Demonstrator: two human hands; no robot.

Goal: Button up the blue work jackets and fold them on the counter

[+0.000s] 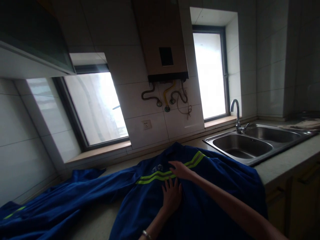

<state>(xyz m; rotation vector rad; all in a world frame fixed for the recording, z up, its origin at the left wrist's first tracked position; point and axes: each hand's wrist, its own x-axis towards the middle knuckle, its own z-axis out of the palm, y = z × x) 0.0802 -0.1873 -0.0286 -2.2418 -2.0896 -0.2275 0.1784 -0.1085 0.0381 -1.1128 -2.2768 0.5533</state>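
A blue work jacket (140, 196) with yellow-green reflective stripes (155, 176) lies spread over the kitchen counter, one sleeve stretched out to the left. My left hand (172, 196) rests flat on the jacket's middle, fingers spread. Just above it my right hand (180, 170) lies on the cloth beside the stripe, fingers extended and together. Neither hand holds anything.
A double steel sink (252, 145) with a curved tap (236, 115) sits at the right. The counter (285, 163) runs along a tiled wall with two windows, a wall socket (147, 124) and a water heater (162, 40) above. A cloth (303, 125) lies beyond the sink.
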